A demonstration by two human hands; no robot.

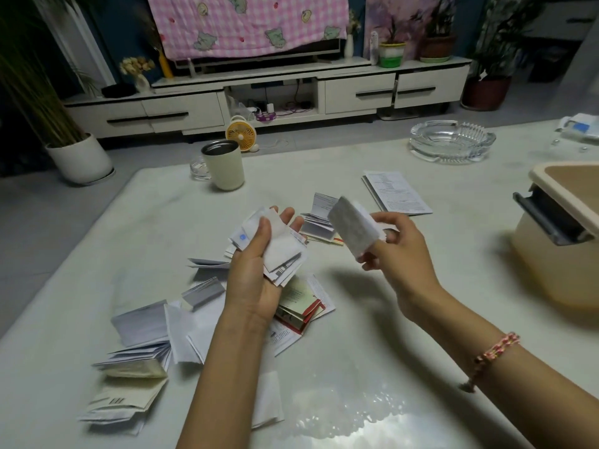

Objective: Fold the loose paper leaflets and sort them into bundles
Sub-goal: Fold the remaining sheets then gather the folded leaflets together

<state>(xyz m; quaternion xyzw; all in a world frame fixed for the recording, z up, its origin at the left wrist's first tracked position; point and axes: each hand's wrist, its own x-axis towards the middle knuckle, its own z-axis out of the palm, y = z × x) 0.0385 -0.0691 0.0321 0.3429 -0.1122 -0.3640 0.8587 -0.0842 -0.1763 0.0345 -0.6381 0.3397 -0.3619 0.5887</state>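
Note:
My left hand (256, 270) holds a stack of folded white leaflets (280, 251) above the table, thumb pressed on top. My right hand (398, 251) pinches a single folded white leaflet (355, 228), raised and tilted just right of that stack. Below and left of my left arm, several loose folded leaflets (142, 322) lie scattered on the white table (372, 319). A red-edged leaflet pile (299, 306) lies under my left hand. A small group of folded leaflets (319, 225) sits behind my hands, and a larger flat leaflet (397, 192) lies beyond them.
A cream mug (223, 165) and a small glass stand at the table's back left. A glass ashtray (452, 140) sits at the back right. A beige lidded box (564, 234) stands at the right edge. A TV cabinet (269, 92) lies beyond.

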